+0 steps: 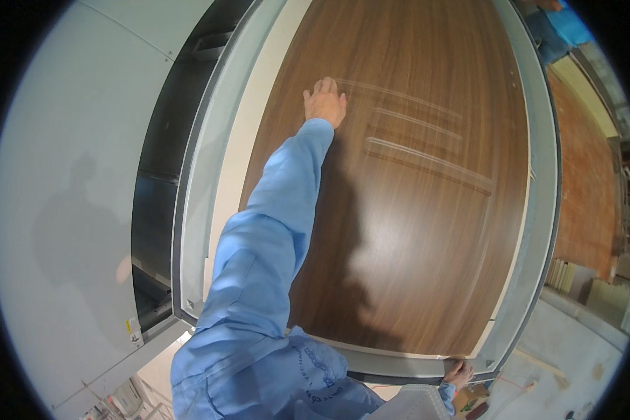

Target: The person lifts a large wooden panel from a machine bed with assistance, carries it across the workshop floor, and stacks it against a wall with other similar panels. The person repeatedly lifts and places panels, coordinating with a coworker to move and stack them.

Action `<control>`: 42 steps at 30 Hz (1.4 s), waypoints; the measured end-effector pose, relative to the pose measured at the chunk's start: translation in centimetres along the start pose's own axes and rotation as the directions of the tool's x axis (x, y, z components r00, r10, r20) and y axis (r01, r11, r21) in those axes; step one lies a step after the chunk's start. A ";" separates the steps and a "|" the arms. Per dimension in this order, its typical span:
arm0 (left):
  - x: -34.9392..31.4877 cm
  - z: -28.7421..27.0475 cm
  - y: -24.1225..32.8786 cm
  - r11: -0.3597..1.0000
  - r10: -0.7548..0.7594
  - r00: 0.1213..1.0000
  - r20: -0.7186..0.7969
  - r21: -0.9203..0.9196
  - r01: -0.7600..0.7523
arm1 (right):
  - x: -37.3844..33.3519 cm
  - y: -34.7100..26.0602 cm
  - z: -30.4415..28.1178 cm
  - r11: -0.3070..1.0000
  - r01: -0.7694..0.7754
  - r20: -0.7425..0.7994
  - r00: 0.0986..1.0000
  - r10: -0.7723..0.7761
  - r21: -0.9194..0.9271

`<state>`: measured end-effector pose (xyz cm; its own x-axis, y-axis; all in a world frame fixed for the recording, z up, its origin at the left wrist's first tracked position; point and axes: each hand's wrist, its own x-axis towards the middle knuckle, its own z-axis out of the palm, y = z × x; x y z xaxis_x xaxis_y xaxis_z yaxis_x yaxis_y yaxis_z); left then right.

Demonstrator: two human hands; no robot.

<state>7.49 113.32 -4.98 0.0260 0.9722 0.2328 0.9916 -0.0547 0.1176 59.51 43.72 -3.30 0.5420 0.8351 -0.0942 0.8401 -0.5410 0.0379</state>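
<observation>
A large brown wood-grain panel [420,245] with grooved lines across its upper middle lies inside a grey metal frame [192,231]. My left arm reaches far forward over it. The left hand [325,103] rests on the brown surface near its left side, palm down with the fingers spread, beside the end of a groove line. Down at the near right corner, my right hand [458,374] is at the frame's front edge, fingers curled over the rim. Part of that hand is hidden below the edge.
Pale strips [239,154] border the panel inside the frame. Left of the frame runs a dark gap [164,189], then a big grey panel [70,210]. At right stands a reddish-brown board [584,175]. Someone in blue clothing [570,24] is at the far right.
</observation>
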 end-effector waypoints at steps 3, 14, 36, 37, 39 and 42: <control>0.1 -0.2 -0.7 0.999 0.039 0.999 0.014 -0.005 -0.039 | 0.0 -0.1 0.0 0.999 -0.043 0.023 0.999 0.044 -0.022; 0.6 -1.3 -3.6 0.985 0.164 0.981 0.102 0.042 -0.169 | 0.4 -0.8 -0.2 1.000 -0.006 -0.045 0.999 0.006 -0.003; 1.7 -2.8 -7.3 0.993 -0.025 0.990 0.136 0.114 0.010 | 0.1 -0.1 0.5 0.998 -0.042 -0.029 0.999 0.040 -0.055; 1.6 -3.0 -8.0 0.993 -0.039 0.990 0.137 0.118 0.022 | 0.2 -0.4 0.4 0.998 -0.039 -0.042 0.998 0.037 -0.040; 1.1 -3.1 -9.3 0.992 -0.053 0.989 0.137 0.118 0.037 | 0.2 -0.9 0.0 0.998 -0.034 -0.020 0.999 0.033 -0.044; -0.1 -3.1 -10.4 0.993 -0.062 0.989 0.135 0.112 0.047 | 0.3 -1.5 -0.5 0.997 -0.067 0.006 0.998 0.067 -0.026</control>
<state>-3.26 113.09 -3.21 -0.0188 0.9955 0.0929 0.9997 0.0171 0.0193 58.46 44.82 -2.94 0.5973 0.7961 -0.0977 0.8020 -0.5932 0.0697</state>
